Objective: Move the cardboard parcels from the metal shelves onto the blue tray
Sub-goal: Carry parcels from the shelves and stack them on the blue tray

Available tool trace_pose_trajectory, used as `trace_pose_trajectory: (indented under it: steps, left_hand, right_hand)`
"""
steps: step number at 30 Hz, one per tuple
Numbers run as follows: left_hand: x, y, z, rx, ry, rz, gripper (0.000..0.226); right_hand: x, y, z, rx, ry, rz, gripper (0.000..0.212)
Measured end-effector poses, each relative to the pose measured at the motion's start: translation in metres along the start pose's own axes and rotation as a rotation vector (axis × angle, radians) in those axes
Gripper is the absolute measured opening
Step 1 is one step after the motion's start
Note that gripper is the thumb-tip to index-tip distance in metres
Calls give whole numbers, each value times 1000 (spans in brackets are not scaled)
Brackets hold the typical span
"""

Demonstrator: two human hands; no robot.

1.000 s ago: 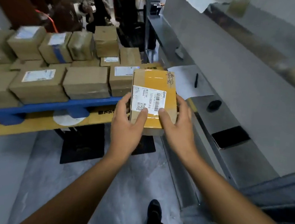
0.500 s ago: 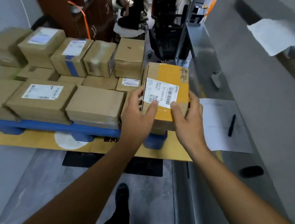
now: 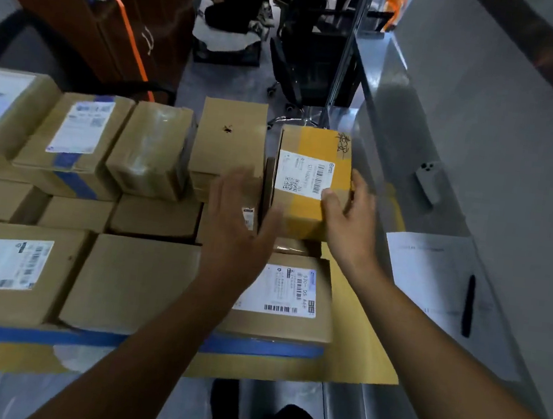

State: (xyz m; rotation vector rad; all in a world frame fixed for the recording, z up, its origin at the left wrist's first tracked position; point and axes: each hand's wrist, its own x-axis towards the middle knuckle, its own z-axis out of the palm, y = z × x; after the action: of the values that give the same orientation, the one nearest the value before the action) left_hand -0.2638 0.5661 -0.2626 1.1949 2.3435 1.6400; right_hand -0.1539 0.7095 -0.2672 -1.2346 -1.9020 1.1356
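Yellow-taped parcel [image 3: 306,209]: a cardboard box with broad yellow tape and a white barcode label, just toward 1 o'clock from mid-view; it is at the 3 o'clock end of the load on the tray, over lower boxes, and I cannot tell whether its weight is set down
Right hand [image 3: 348,217]: grips the parcel's near corner at its 4 o'clock, thumb curled onto the label's edge, fingers wrapped up the side
Left hand [image 3: 237,225]: blurred, fingers spread and straight, holding nothing; it hangs at the parcel's 8 o'clock, and whether it touches the box cannot be told
Blue tray [image 3: 263,347]: only its near rim shows, running from 9 to 3 o'clock below the boxes
Stacked parcels [image 3: 136,279]: brown boxes in two layers fill the tray from 9 o'clock to the middle, several bearing white labels
Plain box [image 3: 229,138]: unlabelled, in the upper layer, just beside the yellow-taped parcel at its 9 o'clock
Labelled box [image 3: 285,300]: lower layer, near row, at 6 o'clock of the held parcel
Yellow cardboard sheet [image 3: 367,340]: lies flat under the tray, jutting out toward 4 o'clock
Metal shelf [image 3: 382,83]: shiny, running from 1 o'clock down the 3 o'clock side
Paper sheet [image 3: 432,278]: on the shelf at 3 o'clock, with a black pen [image 3: 469,305] lying on it
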Motion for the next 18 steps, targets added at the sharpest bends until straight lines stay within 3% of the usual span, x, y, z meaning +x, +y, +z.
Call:
trace_pose_trajectory:
  steps: [9,18]
  left_hand:
    - [7,-5,5,43,40,-117,59]
    - [-11,-5,5,99,75,-77,57]
  right_hand:
    - [43,24,35,-7,-61,-7,63]
    - [48,32,36,45,-148,17,55]
